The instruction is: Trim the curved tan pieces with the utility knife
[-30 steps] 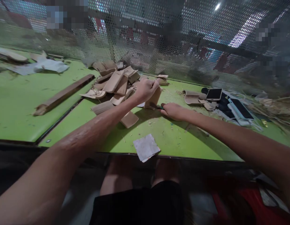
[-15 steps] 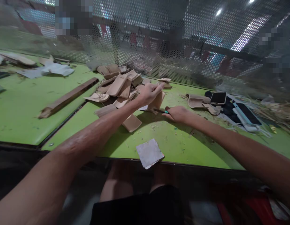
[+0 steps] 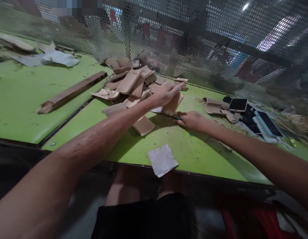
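Observation:
My left hand (image 3: 165, 94) is closed on the upper part of a curved tan piece of wood, perhaps bamboo (image 3: 172, 104), which stands tilted above the table. In my right hand (image 3: 191, 120) is a thin-bladed knife (image 3: 178, 117) with some green on its handle. Its dark blade lies against the lower edge of the held piece; the tip is hard to make out. Left of my hands is a heap of similar curved pieces (image 3: 129, 81). One loose piece (image 3: 144, 126) rests in front of the heap, below my left forearm.
A folded grey sheet (image 3: 162, 160) lies at the front edge of the green table (image 3: 134, 154). A long wooden bar (image 3: 71, 92) is at left. Phones (image 3: 238, 104), cables and more offcuts (image 3: 215, 107) are at right. A perforated metal screen (image 3: 166, 43) stands behind.
The view has shifted a little, so the table's things appear higher and farther right. My left hand and the piece have moved slightly right, and the blade now lies along the piece's lower edge.

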`<state>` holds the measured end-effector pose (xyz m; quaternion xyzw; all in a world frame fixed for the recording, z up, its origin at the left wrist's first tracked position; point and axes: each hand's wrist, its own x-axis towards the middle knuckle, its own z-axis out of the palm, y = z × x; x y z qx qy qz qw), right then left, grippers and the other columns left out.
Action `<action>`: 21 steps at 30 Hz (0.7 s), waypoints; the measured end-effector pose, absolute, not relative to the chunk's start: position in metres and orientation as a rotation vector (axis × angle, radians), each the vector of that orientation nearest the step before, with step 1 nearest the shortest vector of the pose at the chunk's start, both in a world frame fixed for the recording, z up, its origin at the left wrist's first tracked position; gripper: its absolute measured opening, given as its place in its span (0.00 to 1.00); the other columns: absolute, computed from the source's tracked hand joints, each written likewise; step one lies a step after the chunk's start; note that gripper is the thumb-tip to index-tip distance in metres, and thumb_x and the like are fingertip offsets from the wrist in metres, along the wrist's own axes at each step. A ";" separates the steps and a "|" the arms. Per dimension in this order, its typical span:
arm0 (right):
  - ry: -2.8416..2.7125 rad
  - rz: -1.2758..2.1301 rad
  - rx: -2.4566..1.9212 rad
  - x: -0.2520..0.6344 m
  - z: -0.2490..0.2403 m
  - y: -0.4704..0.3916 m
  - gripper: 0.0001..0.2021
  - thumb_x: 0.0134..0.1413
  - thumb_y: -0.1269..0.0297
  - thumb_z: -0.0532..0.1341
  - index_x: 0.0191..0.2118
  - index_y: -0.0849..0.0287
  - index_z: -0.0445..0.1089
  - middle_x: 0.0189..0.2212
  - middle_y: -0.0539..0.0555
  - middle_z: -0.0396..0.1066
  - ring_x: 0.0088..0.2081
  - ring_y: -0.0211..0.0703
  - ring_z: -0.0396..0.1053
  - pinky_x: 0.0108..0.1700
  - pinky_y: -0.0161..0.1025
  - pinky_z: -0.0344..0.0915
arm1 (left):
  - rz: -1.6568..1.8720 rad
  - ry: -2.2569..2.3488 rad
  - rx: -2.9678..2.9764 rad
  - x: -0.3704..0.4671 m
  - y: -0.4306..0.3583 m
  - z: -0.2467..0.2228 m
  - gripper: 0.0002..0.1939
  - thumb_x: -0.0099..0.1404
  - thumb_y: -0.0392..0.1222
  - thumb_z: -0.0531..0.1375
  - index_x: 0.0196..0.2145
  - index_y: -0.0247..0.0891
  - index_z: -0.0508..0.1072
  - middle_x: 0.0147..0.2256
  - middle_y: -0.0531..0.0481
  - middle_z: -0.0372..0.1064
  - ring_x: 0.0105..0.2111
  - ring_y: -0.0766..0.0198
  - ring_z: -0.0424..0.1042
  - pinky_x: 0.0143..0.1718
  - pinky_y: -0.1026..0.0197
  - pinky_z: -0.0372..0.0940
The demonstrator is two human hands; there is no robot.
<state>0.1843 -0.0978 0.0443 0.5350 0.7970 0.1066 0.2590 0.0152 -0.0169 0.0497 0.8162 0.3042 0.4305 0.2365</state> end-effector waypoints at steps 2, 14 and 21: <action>2.169 0.275 1.432 0.186 0.044 -0.096 0.22 0.69 0.55 0.46 0.55 0.64 0.67 0.39 0.65 0.78 0.37 0.51 0.75 0.31 0.38 0.54 | 1.192 0.836 2.241 0.016 -0.016 0.049 0.28 0.74 0.57 0.46 0.19 0.40 0.54 0.20 0.53 0.45 0.23 0.68 0.56 0.24 0.61 0.52; 2.188 0.193 1.409 0.185 0.043 -0.084 0.26 0.69 0.49 0.46 0.54 0.64 0.69 0.39 0.67 0.78 0.39 0.53 0.75 0.35 0.40 0.60 | 1.210 0.789 2.290 0.015 -0.008 0.045 0.30 0.74 0.60 0.43 0.19 0.39 0.53 0.21 0.54 0.43 0.22 0.69 0.55 0.26 0.62 0.51; 2.211 0.247 1.470 0.184 0.039 -0.094 0.28 0.69 0.46 0.43 0.50 0.64 0.71 0.39 0.66 0.78 0.37 0.54 0.75 0.34 0.40 0.58 | 1.439 0.801 2.244 0.023 0.007 0.035 0.30 0.74 0.62 0.41 0.20 0.40 0.55 0.20 0.54 0.41 0.22 0.66 0.51 0.26 0.59 0.50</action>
